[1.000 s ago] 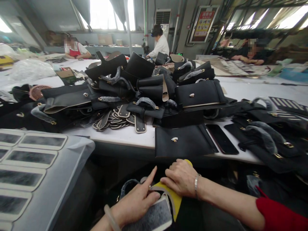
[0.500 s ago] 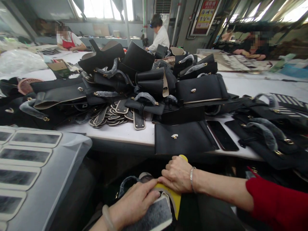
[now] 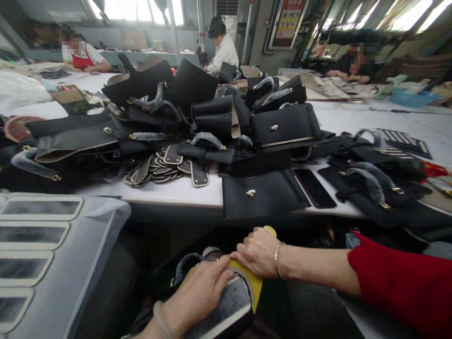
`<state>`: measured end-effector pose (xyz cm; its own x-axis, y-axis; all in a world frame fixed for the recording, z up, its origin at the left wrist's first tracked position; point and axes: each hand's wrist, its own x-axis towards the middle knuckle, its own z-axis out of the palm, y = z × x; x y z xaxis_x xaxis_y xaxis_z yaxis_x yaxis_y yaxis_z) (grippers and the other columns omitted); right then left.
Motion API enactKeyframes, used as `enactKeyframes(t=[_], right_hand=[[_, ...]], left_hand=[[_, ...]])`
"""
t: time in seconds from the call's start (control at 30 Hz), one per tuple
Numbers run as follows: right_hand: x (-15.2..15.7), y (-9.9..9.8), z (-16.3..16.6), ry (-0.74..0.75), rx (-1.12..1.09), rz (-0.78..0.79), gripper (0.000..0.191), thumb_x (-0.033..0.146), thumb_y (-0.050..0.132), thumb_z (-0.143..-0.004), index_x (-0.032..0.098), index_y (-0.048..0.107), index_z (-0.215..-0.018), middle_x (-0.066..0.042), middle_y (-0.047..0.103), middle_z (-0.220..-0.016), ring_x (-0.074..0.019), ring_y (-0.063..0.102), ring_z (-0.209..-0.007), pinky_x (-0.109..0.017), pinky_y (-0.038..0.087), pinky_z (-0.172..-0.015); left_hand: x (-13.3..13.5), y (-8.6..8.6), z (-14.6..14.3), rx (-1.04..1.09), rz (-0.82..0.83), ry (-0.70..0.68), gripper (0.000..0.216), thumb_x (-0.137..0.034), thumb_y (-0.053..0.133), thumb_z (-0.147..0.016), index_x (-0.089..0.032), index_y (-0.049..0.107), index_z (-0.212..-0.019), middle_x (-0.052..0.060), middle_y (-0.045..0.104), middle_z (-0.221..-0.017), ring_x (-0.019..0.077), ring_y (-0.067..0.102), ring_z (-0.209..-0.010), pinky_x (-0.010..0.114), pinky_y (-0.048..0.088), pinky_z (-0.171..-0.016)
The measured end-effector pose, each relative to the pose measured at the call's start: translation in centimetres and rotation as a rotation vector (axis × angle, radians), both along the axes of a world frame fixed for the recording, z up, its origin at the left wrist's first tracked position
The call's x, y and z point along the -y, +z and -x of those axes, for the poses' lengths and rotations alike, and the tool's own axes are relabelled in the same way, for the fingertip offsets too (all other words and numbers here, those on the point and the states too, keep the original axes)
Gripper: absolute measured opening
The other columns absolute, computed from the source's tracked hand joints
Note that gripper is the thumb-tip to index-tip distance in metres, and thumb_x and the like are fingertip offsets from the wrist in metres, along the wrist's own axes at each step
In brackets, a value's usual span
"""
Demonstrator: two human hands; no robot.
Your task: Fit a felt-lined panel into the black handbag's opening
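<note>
Low in front of me, my left hand (image 3: pixel 201 287) grips a pale-edged panel (image 3: pixel 229 306) with a mottled grey face, thumb lying across its upper end. Black bag material shows around and beneath this panel, and a plastic-wrapped handle (image 3: pixel 185 266) curves up behind my left hand. My right hand (image 3: pixel 259 252) is wrapped round a yellow flat tool (image 3: pixel 256 288). One rounded end of the tool sticks out above the fist, while its broad lower part lies along the panel's end. The fingertips of both hands meet near the panel's top edge. My right palm is hidden.
Black bags (image 3: pixel 282 125) are heaped on the white table (image 3: pixel 169 192), beside loose strap pieces (image 3: pixel 199 172) and a phone (image 3: pixel 314 188). Pale-edged panels (image 3: pixel 42 207) lie on a grey plastic-covered surface at left. Several people sit at work beyond, one in white (image 3: pixel 226 52).
The view has turned slightly right, so the table and bags appear shifted left. Both hands keep their hold; the yellow tool has shifted only slightly against the panel's end.
</note>
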<state>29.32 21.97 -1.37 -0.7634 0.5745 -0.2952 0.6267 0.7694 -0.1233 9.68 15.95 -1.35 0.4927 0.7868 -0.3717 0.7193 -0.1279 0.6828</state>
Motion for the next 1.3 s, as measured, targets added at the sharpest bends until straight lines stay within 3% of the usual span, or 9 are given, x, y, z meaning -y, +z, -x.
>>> enactKeyframes(t=[0.3, 0.43, 0.5, 0.67, 0.8, 0.9, 1.0, 1.1, 1.3], right_hand=[[3.0, -0.4, 0.2, -0.152, 0.025, -0.002, 0.051, 0.038, 0.024, -0.104, 0.016, 0.065, -0.082, -0.011, 0.073, -0.075, -0.0254, 0.07, -0.066, -0.031, 0.036, -0.057], [4.5, -0.4, 0.3, -0.188, 0.026, -0.025, 0.051, 0.036, 0.025, -0.104, 0.017, 0.066, -0.082, -0.01, 0.073, -0.075, -0.0233, 0.07, -0.065, -0.031, 0.034, -0.057], [5.1, -0.5, -0.1, -0.191, 0.019, -0.036, 0.05, 0.036, 0.025, -0.104, 0.018, 0.066, -0.081, -0.009, 0.073, -0.075, -0.0222, 0.069, -0.066, -0.031, 0.034, -0.057], [5.0, -0.8, -2.3, -0.237, -0.011, -0.042, 0.056, 0.037, 0.02, -0.105, 0.021, 0.064, -0.074, -0.002, 0.072, -0.072, -0.017, 0.069, -0.069, -0.029, 0.034, -0.062], [3.6, -1.1, -3.1, -0.339, -0.013, -0.082, 0.063, 0.037, 0.012, -0.107, 0.02, 0.063, -0.073, -0.002, 0.072, -0.073, -0.0168, 0.069, -0.071, -0.03, 0.033, -0.062], [2.8, -1.6, -1.6, -0.284, 0.007, -0.074, 0.057, 0.041, 0.021, -0.105, 0.021, 0.064, -0.074, -0.004, 0.073, -0.075, -0.0216, 0.07, -0.073, -0.033, 0.033, -0.064], [2.4, -1.9, 0.9, -0.18, 0.031, -0.055, 0.056, 0.04, 0.02, -0.105, 0.021, 0.066, -0.079, -0.007, 0.073, -0.077, -0.0258, 0.07, -0.074, -0.035, 0.034, -0.065], [2.0, -2.1, 3.5, -0.053, 0.045, -0.035, 0.055, 0.039, 0.019, -0.104, 0.021, 0.066, -0.083, -0.008, 0.073, -0.078, -0.0286, 0.07, -0.076, -0.037, 0.036, -0.065], [1.6, -2.4, 8.9, 0.134, 0.041, -0.039, 0.054, 0.036, 0.019, -0.104, 0.023, 0.064, -0.079, -0.006, 0.073, -0.074, -0.0276, 0.071, -0.07, -0.035, 0.034, -0.06]], left_hand=[[0.8, 0.1, 0.0, 0.049, -0.035, 0.015, 0.033, -0.038, 0.033, -0.101, -0.024, 0.063, -0.103, 0.005, 0.071, -0.1, 0.023, 0.067, -0.091, 0.029, 0.044, -0.077], [1.0, 0.4, 0.4, 0.101, -0.015, 0.007, 0.037, -0.044, 0.038, -0.099, -0.031, 0.063, -0.123, 0.003, 0.071, -0.119, 0.0246, 0.065, -0.109, 0.033, 0.045, -0.094], [1.3, 0.9, 1.5, 0.097, -0.01, 0.039, 0.045, -0.045, 0.038, -0.098, -0.029, 0.053, -0.137, 0.005, 0.062, -0.135, 0.0271, 0.058, -0.123, 0.044, 0.035, -0.11], [4.7, 0.9, 8.3, 0.136, -0.015, 0.45, 0.052, -0.054, 0.041, -0.094, -0.026, 0.056, -0.135, 0.006, 0.058, -0.139, 0.0265, 0.05, -0.132, 0.051, 0.009, -0.121], [10.1, -2.4, 12.8, 0.479, 0.066, 1.002, 0.062, -0.073, 0.044, -0.084, -0.027, 0.067, -0.119, 0.004, 0.071, -0.121, 0.0299, 0.054, -0.127, 0.047, 0.022, -0.119], [13.5, -5.0, 12.7, 0.624, 0.159, 1.271, 0.066, -0.077, 0.041, -0.083, -0.027, 0.067, -0.117, 0.003, 0.067, -0.128, 0.0316, 0.051, -0.13, 0.05, 0.022, -0.119], [15.4, -6.0, 10.9, 0.736, 0.165, 1.338, 0.062, -0.071, 0.049, -0.083, -0.026, 0.065, -0.121, 0.002, 0.062, -0.134, 0.0309, 0.044, -0.136, 0.048, 0.018, -0.12], [15.9, -5.7, 9.6, 0.868, 0.141, 1.344, 0.059, -0.064, 0.051, -0.086, -0.023, 0.062, -0.127, 0.005, 0.062, -0.134, 0.0305, 0.045, -0.135, 0.045, 0.029, -0.117], [16.5, -5.3, 9.1, 0.87, 0.06, 1.323, 0.06, -0.062, 0.048, -0.089, -0.018, 0.062, -0.128, 0.009, 0.064, -0.13, 0.0296, 0.05, -0.129, 0.043, 0.035, -0.113]])
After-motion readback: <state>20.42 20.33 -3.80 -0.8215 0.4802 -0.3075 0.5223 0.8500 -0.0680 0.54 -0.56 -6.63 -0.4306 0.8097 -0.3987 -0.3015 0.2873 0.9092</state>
